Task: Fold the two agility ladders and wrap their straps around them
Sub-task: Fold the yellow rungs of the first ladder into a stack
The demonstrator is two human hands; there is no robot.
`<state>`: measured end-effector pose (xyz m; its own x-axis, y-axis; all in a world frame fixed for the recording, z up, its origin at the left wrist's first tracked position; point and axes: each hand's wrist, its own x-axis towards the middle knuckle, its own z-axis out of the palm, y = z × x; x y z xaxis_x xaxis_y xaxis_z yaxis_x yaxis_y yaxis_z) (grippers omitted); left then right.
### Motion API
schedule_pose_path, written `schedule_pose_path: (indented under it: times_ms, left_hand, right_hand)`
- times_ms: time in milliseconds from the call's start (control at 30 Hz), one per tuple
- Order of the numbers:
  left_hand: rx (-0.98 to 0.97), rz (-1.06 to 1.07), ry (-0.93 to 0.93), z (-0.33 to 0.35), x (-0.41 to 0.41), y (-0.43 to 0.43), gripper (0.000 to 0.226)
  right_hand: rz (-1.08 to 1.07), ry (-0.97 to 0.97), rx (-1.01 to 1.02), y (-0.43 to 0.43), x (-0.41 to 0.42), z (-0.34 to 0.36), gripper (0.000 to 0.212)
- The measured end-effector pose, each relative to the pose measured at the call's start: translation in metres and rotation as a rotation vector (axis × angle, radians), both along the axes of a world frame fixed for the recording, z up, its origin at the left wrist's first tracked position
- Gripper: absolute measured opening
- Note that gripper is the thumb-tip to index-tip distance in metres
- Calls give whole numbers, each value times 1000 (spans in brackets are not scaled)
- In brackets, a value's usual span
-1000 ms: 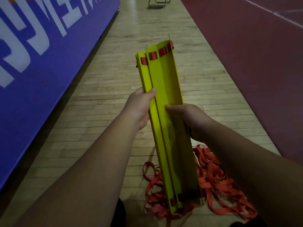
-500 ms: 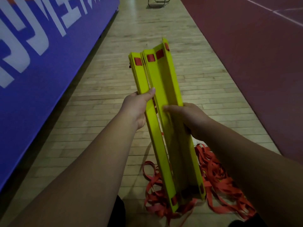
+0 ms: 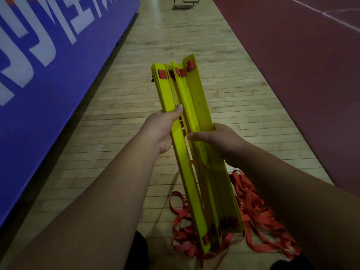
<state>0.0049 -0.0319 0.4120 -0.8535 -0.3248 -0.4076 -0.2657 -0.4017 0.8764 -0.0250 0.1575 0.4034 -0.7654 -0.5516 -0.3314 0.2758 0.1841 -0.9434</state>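
A bundle of yellow agility-ladder rungs point(image 3: 194, 121) is held out in front of me, pointing away and tilted a little left. Red strap loops show at its far end. My left hand point(image 3: 161, 129) grips the left rungs, thumb laid over the top. My right hand point(image 3: 216, 139) grips the right rungs from the side, thumb across them. A narrow gap separates the left rungs from the right ones. Loose red straps point(image 3: 251, 213) hang from the near end and lie tangled on the floor below.
Pale wooden floorboards point(image 3: 120, 133) run ahead. A blue padded wall with white letters point(image 3: 44, 61) lines the left side. Dark red court surface point(image 3: 302, 75) covers the right. Metal chair legs point(image 3: 186, 2) stand far ahead.
The rungs have fanned apart, with a gap opening between the left and right groups. The bundle's far end has swung slightly left and lower.
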Motion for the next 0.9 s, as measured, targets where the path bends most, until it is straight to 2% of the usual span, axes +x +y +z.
schedule_pose_path:
  times_ms: [367, 533, 567, 667, 700, 800, 833, 900]
  left_hand:
    - [4, 48, -82, 6, 3, -10, 42]
    - [51, 14, -17, 13, 6, -8, 45]
    - [55, -8, 2, 14, 7, -8, 50]
    - [21, -60, 38, 9, 7, -7, 87]
    - [10, -59, 53, 6, 6, -9, 91]
    - [-26, -30, 57, 4, 5, -12, 79]
    - [-27, -17, 51, 5, 6, -13, 68]
    - [-25, -18, 40, 8, 5, -11, 30]
  right_hand:
    - [-73, -21, -2, 0, -6, -4, 20]
    - [-84, -60, -10, -1, -7, -4, 21]
    - [-79, -71, -26, -1, -7, -4, 22]
    - [-56, -103, -98, 1, -8, -5, 26]
    - [-44, -115, -114, 1, -8, -5, 28]
    - [-32, -136, -137, 1, -7, -4, 29]
    - [-37, -138, -133, 1, -7, -4, 29]
    - [-51, -139, -128, 2, -5, -2, 30]
